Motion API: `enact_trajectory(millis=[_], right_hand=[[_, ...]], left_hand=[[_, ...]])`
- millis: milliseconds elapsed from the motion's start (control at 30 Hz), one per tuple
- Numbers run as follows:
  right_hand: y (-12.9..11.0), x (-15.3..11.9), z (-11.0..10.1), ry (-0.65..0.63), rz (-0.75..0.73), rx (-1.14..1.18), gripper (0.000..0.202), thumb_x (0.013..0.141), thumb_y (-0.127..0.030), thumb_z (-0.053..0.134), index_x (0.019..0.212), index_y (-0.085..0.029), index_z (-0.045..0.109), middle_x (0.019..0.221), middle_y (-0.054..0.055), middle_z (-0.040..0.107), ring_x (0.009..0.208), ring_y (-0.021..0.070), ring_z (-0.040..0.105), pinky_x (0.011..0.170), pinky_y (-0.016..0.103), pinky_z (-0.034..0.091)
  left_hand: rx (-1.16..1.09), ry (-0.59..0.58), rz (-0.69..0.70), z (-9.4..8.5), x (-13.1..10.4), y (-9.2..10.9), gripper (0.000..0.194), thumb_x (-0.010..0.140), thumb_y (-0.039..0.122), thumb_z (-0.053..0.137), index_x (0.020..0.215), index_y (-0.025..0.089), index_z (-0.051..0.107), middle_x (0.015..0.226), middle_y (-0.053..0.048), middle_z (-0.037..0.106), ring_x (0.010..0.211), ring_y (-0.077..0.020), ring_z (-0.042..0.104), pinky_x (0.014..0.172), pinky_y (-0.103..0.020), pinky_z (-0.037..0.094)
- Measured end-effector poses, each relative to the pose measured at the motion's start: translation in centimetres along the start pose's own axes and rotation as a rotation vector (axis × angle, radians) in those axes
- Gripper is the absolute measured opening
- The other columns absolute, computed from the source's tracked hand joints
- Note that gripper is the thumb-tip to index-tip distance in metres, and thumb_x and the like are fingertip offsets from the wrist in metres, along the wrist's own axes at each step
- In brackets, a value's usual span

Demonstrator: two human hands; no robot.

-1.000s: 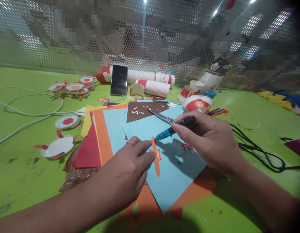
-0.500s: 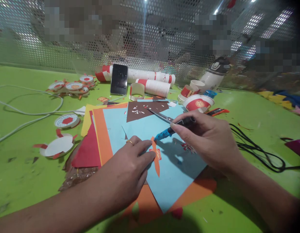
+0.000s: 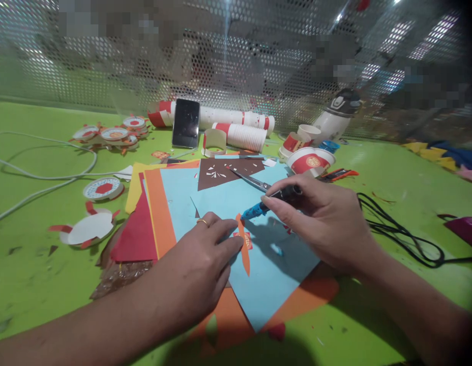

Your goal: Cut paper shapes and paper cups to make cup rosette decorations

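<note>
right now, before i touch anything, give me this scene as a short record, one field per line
left hand: fingertips on orange paper strip
right hand: holding blue-tipped black tool; metal blades jut past fingers
under strip: light-blue paper
behind: phone, paper cups
far right: black cord
surface: green table

The desk (image 3: 41, 290) is viewed from the wearer's head, forward and downward, through a single camera. The left hand (image 3: 209, 259) and right hand (image 3: 322, 218) are shown near, from behind and above; farther off, a perforated screen (image 3: 243, 81) is faced.
</note>
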State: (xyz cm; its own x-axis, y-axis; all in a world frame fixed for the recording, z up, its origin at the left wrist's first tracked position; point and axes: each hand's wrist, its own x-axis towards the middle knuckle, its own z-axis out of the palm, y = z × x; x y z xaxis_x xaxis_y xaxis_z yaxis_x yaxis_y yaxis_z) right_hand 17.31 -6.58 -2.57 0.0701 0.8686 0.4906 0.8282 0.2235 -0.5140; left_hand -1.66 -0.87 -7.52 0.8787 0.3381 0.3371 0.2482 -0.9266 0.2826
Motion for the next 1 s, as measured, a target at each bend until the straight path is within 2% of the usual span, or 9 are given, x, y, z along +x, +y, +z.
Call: enact_trajectory(millis=[167, 300, 400, 633, 1000], right_hand=[[-0.2, -0.2, -0.3, 0.034, 0.013, 0.014, 0.008, 0.080, -0.026, 0.064, 0.078, -0.017, 0.064, 0.062, -0.002, 0.061, 0.051, 0.0097, 0.054, 0.050, 0.023, 0.042], [-0.8, -0.6, -1.2, 0.204, 0.040, 0.008, 0.010, 0.079, -0.030, 0.065, 0.082, -0.019, 0.065, 0.067, -0.001, 0.063, 0.052, 0.0103, 0.054, 0.050, 0.024, 0.043], [-1.0, -0.7, -1.7, 0.256, 0.043, 0.014, 0.011, 0.079, -0.031, 0.066, 0.081, -0.020, 0.066, 0.063, -0.002, 0.061, 0.050, 0.0098, 0.052, 0.048, 0.023, 0.042], [-0.1, -0.5, -0.7, 0.177, 0.022, 0.046, 0.005, 0.079, -0.023, 0.065, 0.080, -0.019, 0.065, 0.068, -0.002, 0.064, 0.055, 0.0095, 0.056, 0.052, 0.021, 0.045], [-0.1, -0.6, -0.2, 0.067, 0.044, 0.060, 0.009, 0.080, -0.026, 0.064, 0.082, -0.017, 0.063, 0.068, 0.000, 0.063, 0.054, 0.0103, 0.055, 0.051, 0.023, 0.044]], left_hand=[[0.009, 0.008, 0.012, 0.1, 0.0, -0.1, 0.026, 0.083, 0.008, 0.043, 0.101, 0.016, 0.061, 0.103, -0.012, 0.060, 0.094, -0.0247, 0.051, 0.082, -0.045, 0.044], [0.018, 0.003, 0.028, 0.1, -0.1, -0.1, 0.028, 0.083, 0.008, 0.043, 0.103, 0.016, 0.060, 0.103, -0.012, 0.059, 0.094, -0.0243, 0.052, 0.082, -0.045, 0.044], [0.020, 0.003, 0.029, 0.1, -0.1, -0.1, 0.028, 0.083, 0.007, 0.042, 0.103, 0.016, 0.060, 0.104, -0.013, 0.059, 0.094, -0.0240, 0.052, 0.083, -0.045, 0.044], [0.002, -0.005, 0.013, 0.2, 0.0, -0.1, 0.028, 0.082, 0.007, 0.043, 0.102, 0.015, 0.060, 0.102, -0.012, 0.059, 0.092, -0.0237, 0.051, 0.083, -0.045, 0.043], [0.003, 0.012, 0.028, 0.2, -0.1, -0.1, 0.028, 0.084, 0.008, 0.042, 0.102, 0.016, 0.060, 0.104, -0.012, 0.060, 0.092, -0.0234, 0.052, 0.082, -0.045, 0.044]])
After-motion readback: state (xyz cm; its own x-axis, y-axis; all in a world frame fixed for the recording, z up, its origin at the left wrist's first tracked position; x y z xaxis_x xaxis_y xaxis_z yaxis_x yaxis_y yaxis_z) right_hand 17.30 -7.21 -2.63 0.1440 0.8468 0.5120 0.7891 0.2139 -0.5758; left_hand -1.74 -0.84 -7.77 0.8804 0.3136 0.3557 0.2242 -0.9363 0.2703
